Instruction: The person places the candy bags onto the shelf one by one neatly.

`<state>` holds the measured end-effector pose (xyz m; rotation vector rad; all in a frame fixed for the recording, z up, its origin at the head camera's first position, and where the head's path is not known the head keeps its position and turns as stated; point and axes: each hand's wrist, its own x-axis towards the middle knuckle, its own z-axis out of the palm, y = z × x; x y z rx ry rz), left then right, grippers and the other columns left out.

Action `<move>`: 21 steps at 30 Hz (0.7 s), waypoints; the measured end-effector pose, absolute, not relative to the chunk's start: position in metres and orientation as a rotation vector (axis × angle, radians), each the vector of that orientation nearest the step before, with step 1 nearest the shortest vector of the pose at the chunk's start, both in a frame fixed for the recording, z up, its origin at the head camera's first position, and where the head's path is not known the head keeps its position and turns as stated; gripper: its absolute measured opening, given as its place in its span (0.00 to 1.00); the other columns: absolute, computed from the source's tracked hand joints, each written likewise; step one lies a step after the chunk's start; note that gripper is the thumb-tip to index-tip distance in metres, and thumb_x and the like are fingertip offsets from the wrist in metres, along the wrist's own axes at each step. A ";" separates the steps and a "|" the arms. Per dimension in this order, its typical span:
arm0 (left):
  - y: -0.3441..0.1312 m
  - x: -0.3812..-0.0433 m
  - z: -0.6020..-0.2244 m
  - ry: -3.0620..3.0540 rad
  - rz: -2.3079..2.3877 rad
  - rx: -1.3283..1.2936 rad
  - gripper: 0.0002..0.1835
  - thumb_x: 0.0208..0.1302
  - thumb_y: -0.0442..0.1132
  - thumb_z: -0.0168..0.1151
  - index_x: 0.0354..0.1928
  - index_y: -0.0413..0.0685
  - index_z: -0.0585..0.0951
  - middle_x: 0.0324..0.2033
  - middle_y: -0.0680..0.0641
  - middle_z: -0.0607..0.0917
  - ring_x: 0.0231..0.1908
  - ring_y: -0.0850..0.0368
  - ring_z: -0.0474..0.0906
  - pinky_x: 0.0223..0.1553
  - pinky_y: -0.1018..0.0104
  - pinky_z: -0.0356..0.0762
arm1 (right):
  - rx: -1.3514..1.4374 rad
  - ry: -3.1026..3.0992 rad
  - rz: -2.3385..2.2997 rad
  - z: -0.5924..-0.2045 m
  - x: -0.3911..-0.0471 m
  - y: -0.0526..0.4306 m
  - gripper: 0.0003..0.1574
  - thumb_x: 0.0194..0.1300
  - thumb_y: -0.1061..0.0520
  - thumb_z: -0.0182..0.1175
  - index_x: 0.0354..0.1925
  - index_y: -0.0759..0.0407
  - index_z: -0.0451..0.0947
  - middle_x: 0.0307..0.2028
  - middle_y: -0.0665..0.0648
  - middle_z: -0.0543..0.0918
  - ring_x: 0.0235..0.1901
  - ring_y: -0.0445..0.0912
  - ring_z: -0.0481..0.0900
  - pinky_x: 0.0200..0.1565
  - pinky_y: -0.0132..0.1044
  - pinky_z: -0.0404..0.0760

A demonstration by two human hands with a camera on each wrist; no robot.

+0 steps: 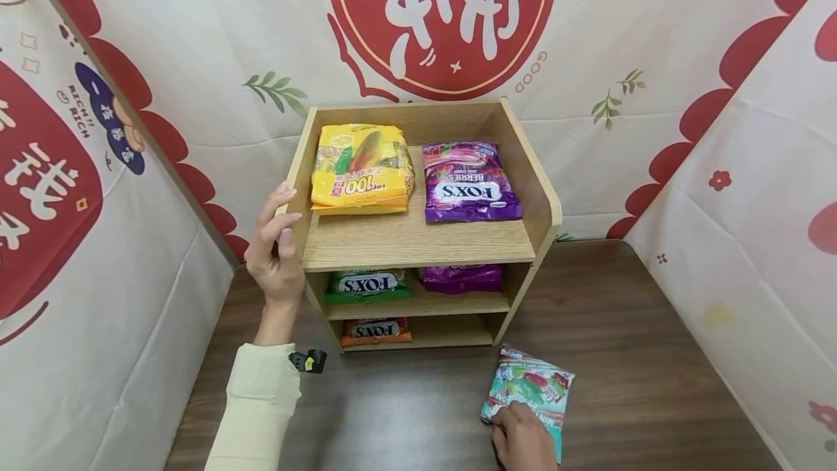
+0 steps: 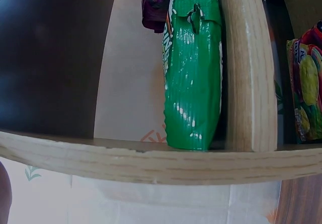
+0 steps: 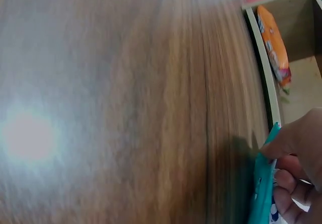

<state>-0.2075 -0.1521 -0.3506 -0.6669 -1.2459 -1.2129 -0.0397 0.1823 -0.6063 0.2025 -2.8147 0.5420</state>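
My right hand [image 1: 525, 440] pinches the lower end of a teal bag of mint candy [image 1: 532, 387] at the front right of the table. In the right wrist view, thumb and fingers close on the edge of this bag [image 3: 261, 186]. My left hand [image 1: 275, 256] touches the left side panel of a small wooden shelf [image 1: 418, 242], its fingers loosely bent. On the top board lie a yellow candy bag [image 1: 360, 173] and a purple Fox's bag [image 1: 467, 180]. The middle level holds a green Fox's bag [image 1: 366, 284] and another purple bag [image 1: 461, 278].
An orange Fox's bag [image 1: 377, 330] lies at the left of the bottom level. The shelf stands on a dark wooden table [image 1: 405, 413]. Printed white cloth [image 1: 216, 35] hangs behind and on both sides. A black strap [image 1: 307, 361] circles my left wrist.
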 end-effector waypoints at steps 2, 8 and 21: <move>-0.152 -0.207 -0.351 -1.248 -1.213 -0.665 0.21 0.67 0.47 0.56 0.31 0.30 0.77 0.40 0.27 0.81 0.50 0.32 0.76 0.55 0.38 0.69 | 0.250 -2.799 0.542 -0.607 -0.039 0.179 0.14 0.41 0.61 0.73 0.22 0.45 0.77 0.22 0.39 0.67 0.25 0.39 0.73 0.23 0.34 0.74; -0.152 -0.207 -0.350 -1.242 -1.215 -0.676 0.21 0.68 0.46 0.56 0.31 0.30 0.76 0.40 0.27 0.81 0.50 0.32 0.75 0.55 0.37 0.69 | 0.408 -2.796 0.574 -0.605 -0.036 0.169 0.15 0.41 0.61 0.73 0.21 0.46 0.76 0.23 0.39 0.67 0.25 0.38 0.71 0.24 0.34 0.73; -0.152 -0.206 -0.350 -1.259 -1.212 -0.669 0.21 0.68 0.47 0.56 0.31 0.30 0.76 0.41 0.28 0.81 0.50 0.32 0.75 0.55 0.39 0.70 | 0.831 -2.634 0.661 -0.612 -0.033 0.144 0.12 0.40 0.62 0.71 0.22 0.47 0.79 0.22 0.38 0.64 0.23 0.32 0.64 0.22 0.24 0.64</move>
